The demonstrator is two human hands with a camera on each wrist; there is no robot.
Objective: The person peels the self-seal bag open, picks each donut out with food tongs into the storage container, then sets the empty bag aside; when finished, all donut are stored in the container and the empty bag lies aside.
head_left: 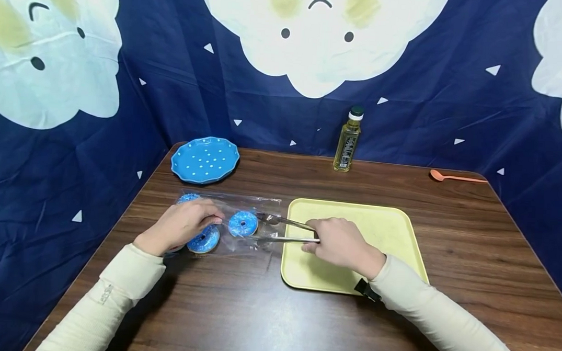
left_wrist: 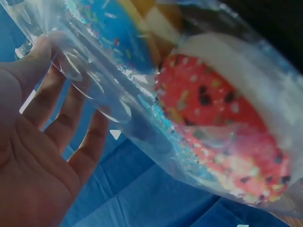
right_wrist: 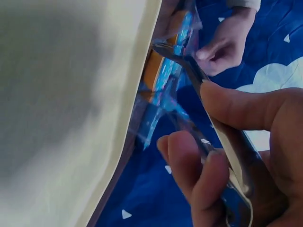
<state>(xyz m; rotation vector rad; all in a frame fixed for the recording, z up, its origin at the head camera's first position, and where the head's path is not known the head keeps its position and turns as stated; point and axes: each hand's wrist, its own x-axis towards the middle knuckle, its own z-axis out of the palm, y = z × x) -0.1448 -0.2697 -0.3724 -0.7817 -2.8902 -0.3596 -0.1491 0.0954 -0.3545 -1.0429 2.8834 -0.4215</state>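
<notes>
My left hand (head_left: 185,221) pinches the edge of a clear plastic bag (head_left: 267,202) between thumb and fingers. Inside the bag are blue sprinkled donuts; one donut (head_left: 236,227) lies apart, toward the right. Another blue donut (head_left: 204,242) sits beside the left hand, partly covered by it. In the left wrist view, a red sprinkled donut (left_wrist: 208,94) shows through the plastic. My right hand (head_left: 340,242) grips metal tongs (head_left: 289,239), which point left from above the tray. Their spread tips reach the separate donut; I cannot tell whether they touch it.
A yellow tray (head_left: 382,222) lies under the right hand. At the back left stands a blue dotted plate (head_left: 205,160). An oil bottle (head_left: 347,143) is upright at the back edge, and an orange spoon (head_left: 455,177) lies at the back right. Fabric walls enclose the table.
</notes>
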